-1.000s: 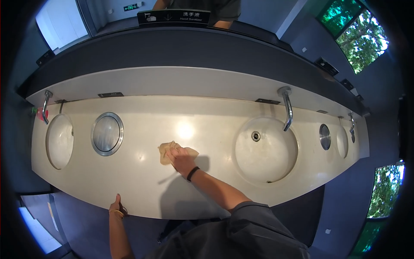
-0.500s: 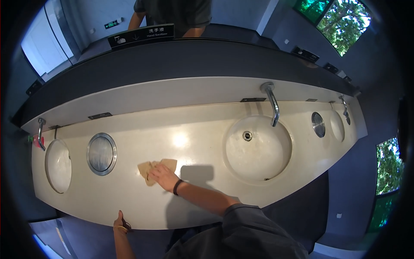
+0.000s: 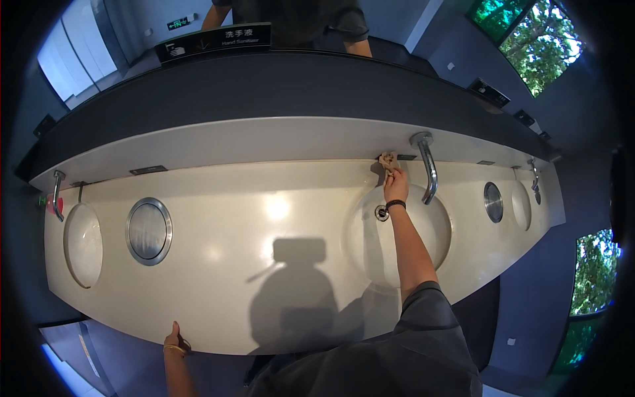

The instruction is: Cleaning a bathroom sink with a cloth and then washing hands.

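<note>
A long, pale, glossy bench (image 3: 264, 264) curves beneath a dark ledge and mirror, with green trees showing at the room's right. The right hand (image 3: 395, 185) grasps a crumpled tan cloth (image 3: 387, 160), pressed to the bench's back wall just left of the middle faucet (image 3: 426, 165). From that faucet I count three basins, three faucets and two round steel lids; the left hand (image 3: 174, 339) grips the bench's front edge far to its left.

Figure: A public washroom, seen from above the wash bench.
You face a long cream bench (image 3: 278, 264) with round sunken basins (image 3: 403, 231), curved chrome taps (image 3: 426, 165), a round steel lid (image 3: 149, 231) set flush in the top, a wide mirror (image 3: 278, 40) behind, and a wall sign (image 3: 211, 40) above.
</note>
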